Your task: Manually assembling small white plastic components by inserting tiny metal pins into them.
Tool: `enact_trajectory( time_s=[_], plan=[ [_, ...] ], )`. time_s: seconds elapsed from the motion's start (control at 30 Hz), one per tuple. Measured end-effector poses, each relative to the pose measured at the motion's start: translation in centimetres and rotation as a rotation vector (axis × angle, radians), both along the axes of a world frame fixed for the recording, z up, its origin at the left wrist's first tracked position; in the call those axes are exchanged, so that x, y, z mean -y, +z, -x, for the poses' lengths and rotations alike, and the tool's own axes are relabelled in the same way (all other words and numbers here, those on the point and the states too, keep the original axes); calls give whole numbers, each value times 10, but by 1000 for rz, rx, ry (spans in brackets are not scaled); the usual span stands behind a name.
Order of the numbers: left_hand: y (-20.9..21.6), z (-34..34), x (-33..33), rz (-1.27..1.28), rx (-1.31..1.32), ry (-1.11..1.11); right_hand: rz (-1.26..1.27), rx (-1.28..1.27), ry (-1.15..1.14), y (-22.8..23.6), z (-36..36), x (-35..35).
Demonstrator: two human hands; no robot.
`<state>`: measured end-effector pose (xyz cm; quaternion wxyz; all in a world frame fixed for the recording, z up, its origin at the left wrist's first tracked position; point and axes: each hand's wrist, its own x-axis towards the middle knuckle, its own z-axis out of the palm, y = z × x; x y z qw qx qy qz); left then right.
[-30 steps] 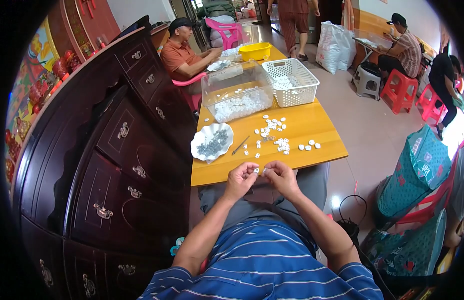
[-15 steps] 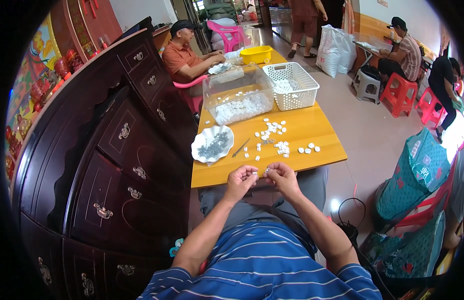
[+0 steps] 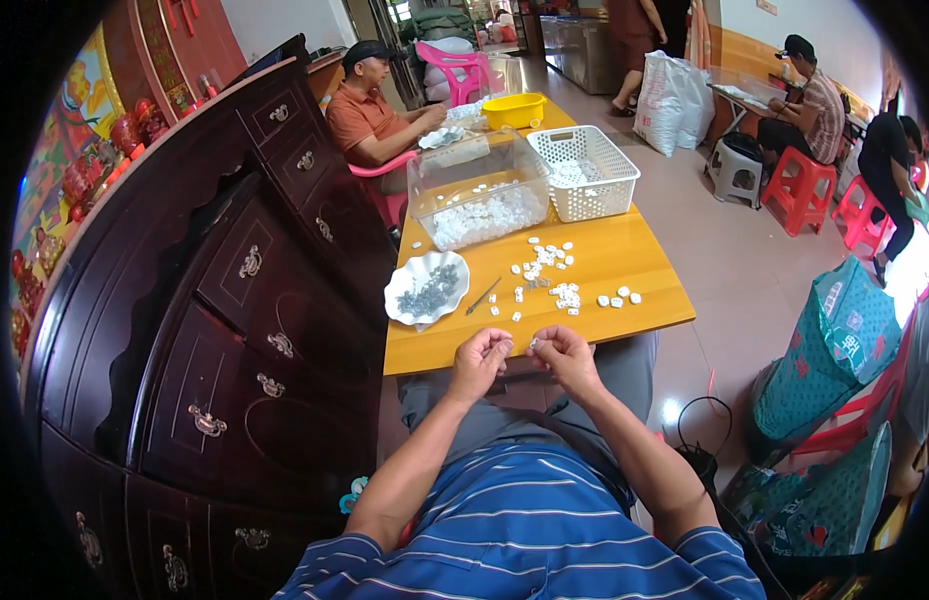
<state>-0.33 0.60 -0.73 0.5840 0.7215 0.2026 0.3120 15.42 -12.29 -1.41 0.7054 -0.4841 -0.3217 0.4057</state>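
My left hand [image 3: 481, 362] and my right hand [image 3: 563, 357] meet just below the near edge of the yellow wooden table [image 3: 624, 250], over my lap. Each pinches a tiny piece: a small white plastic part [image 3: 506, 344] shows at my left fingertips, and a small pale bit [image 3: 532, 343] at my right thumb. The two hands are a finger's width apart. On the table ahead lie several loose small white parts [image 3: 546, 270], a thin metal tool [image 3: 481, 295] and a white scalloped dish [image 3: 426, 287] of small grey metal pieces.
A clear plastic bin [image 3: 476, 197] of white parts, a white basket [image 3: 584, 170] and a yellow tub [image 3: 514, 108] stand farther along. A dark wooden cabinet [image 3: 214, 280] lines the left. A seated person in orange [image 3: 369, 110] works at the far end; red stools [image 3: 799, 180] and teal bags [image 3: 834, 340] stand at the right.
My hands have stayed in place with small finger movements; the white part has shifted slightly at my left fingertips. A person walking at the back has moved farther right and away.
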Motion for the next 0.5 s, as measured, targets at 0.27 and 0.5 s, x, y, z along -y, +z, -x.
enact_trajectory(
  time_s=[0.27, 0.5],
  plan=[
    [4, 0, 2, 47, 48, -135, -7, 19, 11, -3, 3, -1],
    [5, -1, 2, 38, 20, -129, 7, 151, -8, -12, 3, -4]
  ],
)
